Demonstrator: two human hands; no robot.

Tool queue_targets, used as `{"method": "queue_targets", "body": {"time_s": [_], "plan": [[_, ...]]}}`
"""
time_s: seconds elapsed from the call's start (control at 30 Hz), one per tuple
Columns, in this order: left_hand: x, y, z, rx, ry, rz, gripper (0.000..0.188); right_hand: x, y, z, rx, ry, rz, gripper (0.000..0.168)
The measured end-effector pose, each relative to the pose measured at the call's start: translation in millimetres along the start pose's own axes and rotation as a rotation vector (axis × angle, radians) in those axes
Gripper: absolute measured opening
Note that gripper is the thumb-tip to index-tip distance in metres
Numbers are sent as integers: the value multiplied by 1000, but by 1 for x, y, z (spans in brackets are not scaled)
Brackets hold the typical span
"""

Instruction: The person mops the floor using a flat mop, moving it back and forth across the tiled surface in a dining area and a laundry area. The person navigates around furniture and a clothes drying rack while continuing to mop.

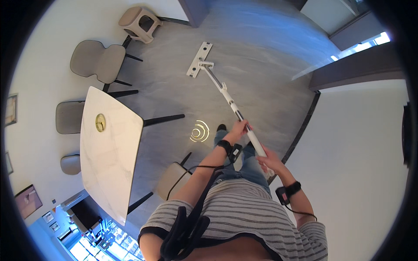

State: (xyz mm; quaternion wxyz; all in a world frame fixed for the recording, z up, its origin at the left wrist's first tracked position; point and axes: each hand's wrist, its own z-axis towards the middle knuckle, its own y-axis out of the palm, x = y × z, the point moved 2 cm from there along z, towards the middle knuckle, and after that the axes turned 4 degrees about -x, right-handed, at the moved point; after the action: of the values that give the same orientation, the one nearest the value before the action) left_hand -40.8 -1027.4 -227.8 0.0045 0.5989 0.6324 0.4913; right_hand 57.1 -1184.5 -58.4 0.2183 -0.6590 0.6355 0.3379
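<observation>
A white flat mop reaches away from me across the grey floor (169,98). My left hand (240,128) grips the mop's pole (227,96) partway along. Closer to my body, my right hand (268,160) is closed around the white handle (256,143) near its end. The flat rectangular mop head (199,59) lies on the floor ahead, turned at a slant to the pole and joined to it by a hinge. Whether a pad is under the head is hidden. Both wrists wear black straps with small cabled devices.
To the left stands a white marble-patterned table (114,163) with black legs, bearing a gold round object (100,122). Chairs (98,62) surround it, one near my left elbow (173,181). A beige plastic stool (140,24) stands by the far wall. A white wall (346,146) runs along my right.
</observation>
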Motion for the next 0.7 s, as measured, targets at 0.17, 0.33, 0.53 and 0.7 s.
{"method": "queue_targets", "body": {"time_s": [0.17,0.33,0.53,0.7], "plan": [[91,-53,18,237,187,279,17,-35,57,82,-34,-113,139,69],[117,-100,19,211,8,329,20,-36,99,114,-9,-164,120,71],[86,-89,4,227,46,342,20,-18,80,95,-62,-102,-21,76],[18,-46,-11,124,-187,79,17,25,27,36,-141,-17,-98,78]]}}
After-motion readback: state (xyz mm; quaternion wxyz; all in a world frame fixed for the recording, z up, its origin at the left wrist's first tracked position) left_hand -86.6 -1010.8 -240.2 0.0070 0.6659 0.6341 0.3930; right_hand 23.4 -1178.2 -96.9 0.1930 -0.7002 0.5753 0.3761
